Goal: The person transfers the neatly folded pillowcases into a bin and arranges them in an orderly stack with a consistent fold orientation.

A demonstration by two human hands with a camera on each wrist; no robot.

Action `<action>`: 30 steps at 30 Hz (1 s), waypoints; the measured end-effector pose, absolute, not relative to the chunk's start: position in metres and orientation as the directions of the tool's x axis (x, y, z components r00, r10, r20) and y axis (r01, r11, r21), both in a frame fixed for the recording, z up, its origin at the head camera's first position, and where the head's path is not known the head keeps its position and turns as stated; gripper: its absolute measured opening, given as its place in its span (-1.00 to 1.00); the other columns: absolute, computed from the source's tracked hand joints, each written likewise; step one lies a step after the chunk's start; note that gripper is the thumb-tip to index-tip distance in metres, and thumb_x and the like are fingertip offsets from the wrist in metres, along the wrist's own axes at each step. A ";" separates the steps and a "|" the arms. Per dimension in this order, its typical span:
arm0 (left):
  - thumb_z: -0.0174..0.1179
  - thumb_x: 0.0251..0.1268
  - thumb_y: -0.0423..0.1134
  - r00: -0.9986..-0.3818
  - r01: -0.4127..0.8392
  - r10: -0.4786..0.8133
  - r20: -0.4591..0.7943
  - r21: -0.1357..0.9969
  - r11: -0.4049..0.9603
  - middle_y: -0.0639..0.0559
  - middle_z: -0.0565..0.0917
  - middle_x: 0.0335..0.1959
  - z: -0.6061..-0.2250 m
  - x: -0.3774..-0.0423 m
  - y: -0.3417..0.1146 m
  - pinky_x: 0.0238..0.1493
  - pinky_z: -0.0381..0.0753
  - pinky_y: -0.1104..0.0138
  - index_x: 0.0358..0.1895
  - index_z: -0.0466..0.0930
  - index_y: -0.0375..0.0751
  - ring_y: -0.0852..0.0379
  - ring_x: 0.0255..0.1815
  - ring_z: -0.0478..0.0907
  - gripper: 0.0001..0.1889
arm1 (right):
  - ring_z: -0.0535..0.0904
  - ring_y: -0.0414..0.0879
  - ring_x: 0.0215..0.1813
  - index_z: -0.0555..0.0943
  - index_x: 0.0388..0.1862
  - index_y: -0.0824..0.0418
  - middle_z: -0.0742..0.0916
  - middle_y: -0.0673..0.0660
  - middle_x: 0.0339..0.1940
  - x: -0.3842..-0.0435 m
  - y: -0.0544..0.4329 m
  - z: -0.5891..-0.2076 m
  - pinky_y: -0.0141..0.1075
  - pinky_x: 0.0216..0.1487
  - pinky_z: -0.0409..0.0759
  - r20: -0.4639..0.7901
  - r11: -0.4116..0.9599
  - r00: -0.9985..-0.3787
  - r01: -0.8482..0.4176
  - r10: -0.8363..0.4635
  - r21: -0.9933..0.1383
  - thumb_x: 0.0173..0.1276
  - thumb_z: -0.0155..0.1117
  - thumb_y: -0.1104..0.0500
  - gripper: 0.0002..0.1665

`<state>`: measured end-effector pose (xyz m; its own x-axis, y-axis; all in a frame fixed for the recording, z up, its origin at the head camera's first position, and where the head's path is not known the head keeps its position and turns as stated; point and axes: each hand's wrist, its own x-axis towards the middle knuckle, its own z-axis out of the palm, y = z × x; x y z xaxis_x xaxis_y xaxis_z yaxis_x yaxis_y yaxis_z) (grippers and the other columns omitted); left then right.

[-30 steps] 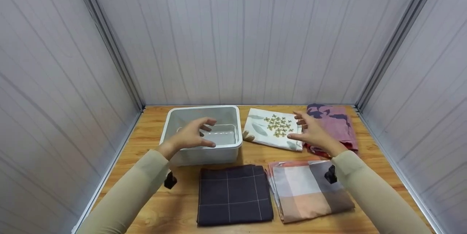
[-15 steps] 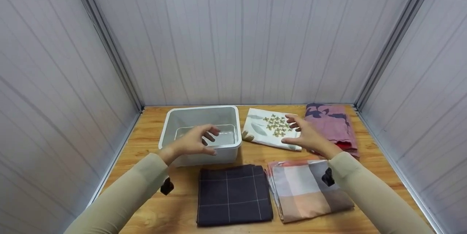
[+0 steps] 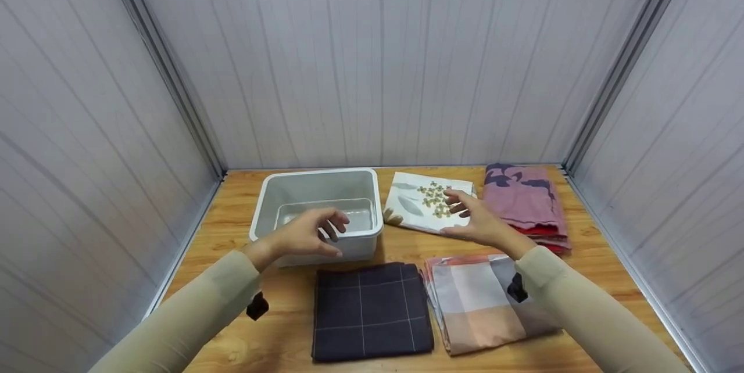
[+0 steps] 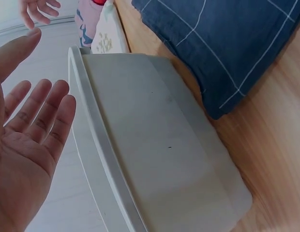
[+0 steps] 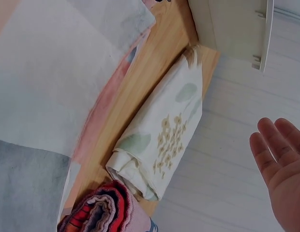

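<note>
My left hand (image 3: 308, 233) hovers over the front rim of a light grey plastic basin (image 3: 340, 250), fingers loosely bent and nothing held. The left wrist view shows its palm (image 4: 24, 150) beside the basin's rim. My right hand (image 3: 474, 222) is in the air in front of a folded white cloth (image 3: 410, 201) with leaves and small yellow flowers, also holding nothing. A folded dark navy cloth (image 3: 372, 315) with thin white lines lies nearest the front. To its right is a folded checked cloth (image 3: 476, 303) in grey, white and peach, partly hidden by the right sleeve.
A folded purple towel (image 3: 520, 198) with dark blue patterns and red inner layers lies at the back right. All of it rests on a wood-grain table (image 3: 232, 204), enclosed by pale panel walls (image 3: 349, 59) at the back and sides.
Both hands have come slightly lower and nearer the front, the right one also shifting left, off the purple towel's edge. The cloths and basin have stayed in place.
</note>
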<state>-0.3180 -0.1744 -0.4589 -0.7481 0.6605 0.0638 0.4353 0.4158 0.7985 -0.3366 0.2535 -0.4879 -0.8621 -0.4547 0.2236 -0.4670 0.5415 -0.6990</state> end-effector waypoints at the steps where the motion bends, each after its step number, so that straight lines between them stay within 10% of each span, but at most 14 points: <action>1: 0.64 0.10 -0.37 -0.748 0.431 0.661 0.057 0.799 0.419 -0.42 0.69 0.09 -0.459 -0.317 -0.174 0.12 0.77 -0.11 0.24 0.59 -0.38 -0.17 0.00 0.75 -0.38 | 0.63 0.45 0.28 0.34 0.63 0.41 0.63 0.49 0.34 -0.336 0.252 -0.489 0.34 0.34 0.59 0.220 0.534 -0.862 -0.463 -0.457 -0.707 0.32 0.66 0.15 0.03; 30: 0.63 0.14 -0.33 -0.669 0.345 0.716 -0.199 0.770 0.536 -0.32 0.57 0.48 -0.489 -0.294 -0.181 0.50 0.53 -0.17 0.47 0.48 -0.35 -0.34 0.44 0.55 -0.20 | 0.68 0.29 0.31 0.37 0.62 0.34 0.67 0.40 0.36 -0.322 0.232 -0.512 0.25 0.38 0.61 0.137 0.539 -0.826 -0.472 -0.546 -0.698 0.34 0.66 0.01 0.02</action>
<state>-0.2943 -0.1813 -0.4892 -0.6693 0.7158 -0.1991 0.3446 0.5365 0.7703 -0.3217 0.2317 -0.5119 -0.8264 -0.5461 0.1371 -0.4717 0.5385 -0.6982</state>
